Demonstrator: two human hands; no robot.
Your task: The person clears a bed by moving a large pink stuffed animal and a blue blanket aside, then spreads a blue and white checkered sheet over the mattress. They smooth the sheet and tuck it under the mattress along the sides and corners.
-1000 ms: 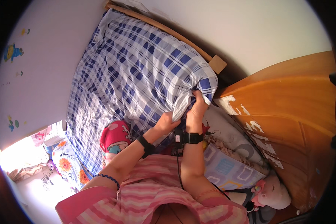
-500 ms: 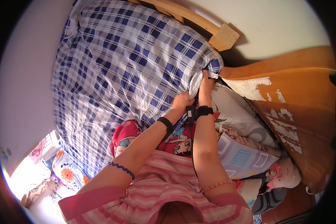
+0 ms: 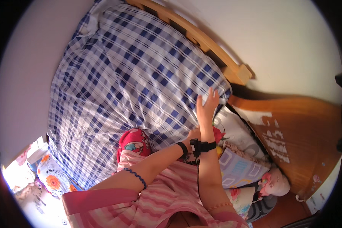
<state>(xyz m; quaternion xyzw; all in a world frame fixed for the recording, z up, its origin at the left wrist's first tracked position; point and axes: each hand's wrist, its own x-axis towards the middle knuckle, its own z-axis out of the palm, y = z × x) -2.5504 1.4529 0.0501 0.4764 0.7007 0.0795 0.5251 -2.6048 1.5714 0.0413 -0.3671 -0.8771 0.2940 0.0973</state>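
A blue-and-white checked bed sheet [image 3: 129, 72] covers the mattress, with wrinkles running across it. My right hand [image 3: 207, 108] is open over the sheet near its right-hand corner, fingers spread and nothing in them. Lower down, at the sheet's near edge, my left hand [image 3: 194, 134] is partly behind my right wrist; its fingers are hidden. A black strap with a small device [image 3: 195, 147] shows at my wrists. My knee in red patterned trousers [image 3: 135, 143] presses against the near part of the sheet.
A wooden bed rail [image 3: 201, 38] runs along the far side. At right stands a brown headboard [image 3: 285, 125] with peeling patches. Beside me are a pale purple patterned cloth [image 3: 239, 169] and a pink plush toy [image 3: 275, 182]. A flowered cloth [image 3: 53, 178] lies at lower left.
My right hand has let go of the sheet's corner and opened. My left hand has moved down toward me. The sheet's corner now lies flatter, and the view has shifted.
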